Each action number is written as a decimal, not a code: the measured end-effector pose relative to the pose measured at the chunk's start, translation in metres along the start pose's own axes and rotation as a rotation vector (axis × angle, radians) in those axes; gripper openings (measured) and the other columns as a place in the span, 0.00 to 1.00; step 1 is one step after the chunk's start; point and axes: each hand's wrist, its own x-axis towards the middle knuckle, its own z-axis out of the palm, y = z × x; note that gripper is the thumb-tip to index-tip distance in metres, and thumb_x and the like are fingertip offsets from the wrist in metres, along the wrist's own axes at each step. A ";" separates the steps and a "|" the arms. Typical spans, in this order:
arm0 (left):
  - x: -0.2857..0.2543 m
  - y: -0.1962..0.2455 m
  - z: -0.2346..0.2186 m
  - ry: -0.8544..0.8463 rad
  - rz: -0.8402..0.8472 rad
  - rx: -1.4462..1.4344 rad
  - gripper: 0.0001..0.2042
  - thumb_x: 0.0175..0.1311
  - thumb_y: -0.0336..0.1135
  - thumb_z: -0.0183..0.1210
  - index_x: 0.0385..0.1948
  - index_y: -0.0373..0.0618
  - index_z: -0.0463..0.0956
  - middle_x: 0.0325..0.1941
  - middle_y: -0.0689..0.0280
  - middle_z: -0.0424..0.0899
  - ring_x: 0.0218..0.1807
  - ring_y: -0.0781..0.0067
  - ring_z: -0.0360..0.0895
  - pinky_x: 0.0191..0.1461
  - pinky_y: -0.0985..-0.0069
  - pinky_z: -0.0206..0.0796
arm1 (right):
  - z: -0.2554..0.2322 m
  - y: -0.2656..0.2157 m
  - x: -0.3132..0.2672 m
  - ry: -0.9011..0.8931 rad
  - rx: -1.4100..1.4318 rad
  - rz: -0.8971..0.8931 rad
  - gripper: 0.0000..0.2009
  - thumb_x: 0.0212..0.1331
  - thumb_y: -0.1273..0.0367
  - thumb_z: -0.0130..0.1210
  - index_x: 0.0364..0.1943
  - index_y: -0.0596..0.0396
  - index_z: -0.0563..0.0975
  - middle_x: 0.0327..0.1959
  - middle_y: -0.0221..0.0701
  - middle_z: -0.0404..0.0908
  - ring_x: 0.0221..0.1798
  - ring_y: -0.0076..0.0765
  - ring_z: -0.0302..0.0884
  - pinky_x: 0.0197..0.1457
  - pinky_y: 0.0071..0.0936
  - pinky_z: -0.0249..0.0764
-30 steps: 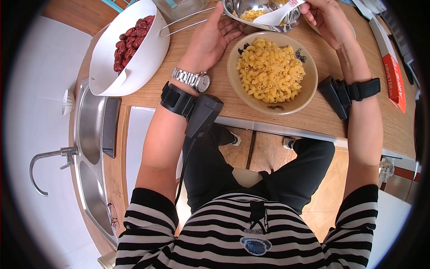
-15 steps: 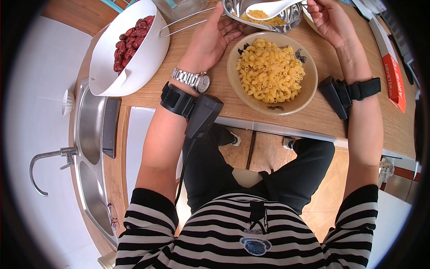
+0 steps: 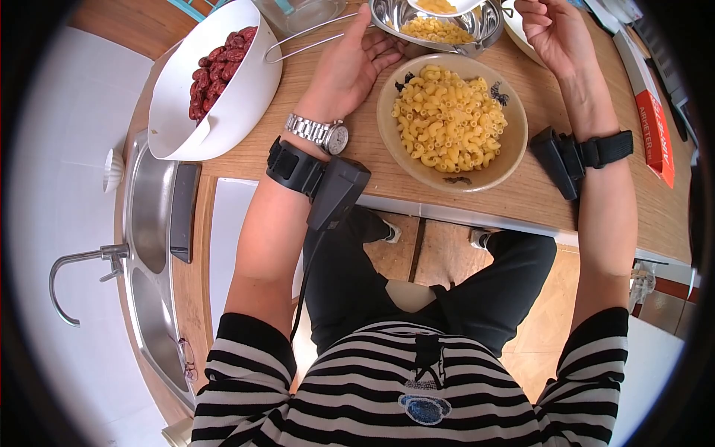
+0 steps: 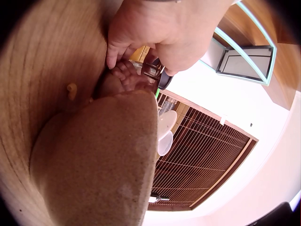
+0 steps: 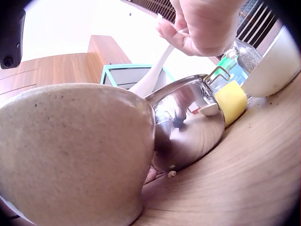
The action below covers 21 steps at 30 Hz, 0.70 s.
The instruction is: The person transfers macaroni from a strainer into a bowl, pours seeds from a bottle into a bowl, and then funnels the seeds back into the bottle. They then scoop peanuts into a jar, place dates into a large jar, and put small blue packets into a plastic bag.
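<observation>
My right hand (image 3: 555, 37) pinches the handle of a white spoon (image 5: 153, 77), which carries small yellow pasta pieces over a shiny steel bowl (image 3: 488, 33). More yellow pasta (image 3: 436, 30) lies inside that bowl. My left hand (image 3: 354, 67) holds the steel bowl's left side, thumb up at the rim and fingers low along the wall. Nearer to me, between my forearms, stands a beige ceramic bowl (image 3: 387, 127) heaped with elbow macaroni (image 3: 450, 119). The steel bowl has a long wire handle (image 3: 316, 36) pointing left and a wire hook on its right.
A white basin (image 3: 167, 112) of red dates (image 3: 222, 71) stands left, beside the sink (image 3: 149, 216). A pale plate (image 3: 519, 33) sits behind my right hand, and a red box (image 3: 655, 141) lies at right. One loose macaroni piece (image 4: 71, 90) is on the counter.
The spoon has risen out of the steel bowl with pasta in it and moved farther away, above the bowl's far side. The left hand and the ceramic bowl have hardly moved.
</observation>
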 end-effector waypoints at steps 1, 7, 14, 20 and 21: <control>0.000 0.000 0.000 0.004 0.002 0.007 0.18 0.60 0.48 0.41 0.43 0.44 0.66 0.41 0.65 0.72 0.43 0.75 0.66 0.47 0.78 0.59 | 0.001 0.000 -0.001 -0.060 0.026 0.011 0.11 0.56 0.69 0.43 0.32 0.66 0.69 0.16 0.27 0.68 0.14 0.16 0.64 0.11 0.04 0.60; 0.000 0.000 0.000 -0.005 -0.010 -0.012 0.19 0.60 0.48 0.41 0.44 0.43 0.65 0.42 0.64 0.72 0.44 0.74 0.67 0.49 0.77 0.59 | 0.007 0.002 -0.007 -0.217 -0.055 0.004 0.11 0.56 0.68 0.43 0.32 0.67 0.68 0.15 0.29 0.67 0.13 0.17 0.63 0.10 0.05 0.59; 0.001 -0.001 -0.001 -0.018 0.003 -0.029 0.19 0.60 0.47 0.41 0.45 0.42 0.65 0.42 0.63 0.72 0.45 0.73 0.67 0.50 0.77 0.59 | 0.006 0.004 -0.010 -0.372 -0.155 0.059 0.13 0.57 0.67 0.40 0.31 0.68 0.69 0.12 0.31 0.67 0.12 0.21 0.64 0.10 0.10 0.61; -0.001 0.001 0.002 0.005 -0.005 -0.036 0.19 0.60 0.47 0.42 0.45 0.42 0.65 0.43 0.62 0.71 0.46 0.73 0.67 0.51 0.77 0.59 | -0.002 0.006 -0.007 -0.559 -0.286 -0.026 0.13 0.57 0.66 0.41 0.32 0.67 0.69 0.12 0.30 0.67 0.12 0.22 0.64 0.14 0.12 0.63; -0.001 0.001 0.003 0.005 -0.005 -0.036 0.19 0.60 0.47 0.42 0.45 0.42 0.65 0.43 0.62 0.71 0.46 0.73 0.67 0.51 0.77 0.59 | -0.004 0.007 -0.005 -0.583 -0.262 -0.046 0.13 0.57 0.66 0.41 0.33 0.67 0.69 0.12 0.30 0.67 0.13 0.22 0.63 0.16 0.13 0.63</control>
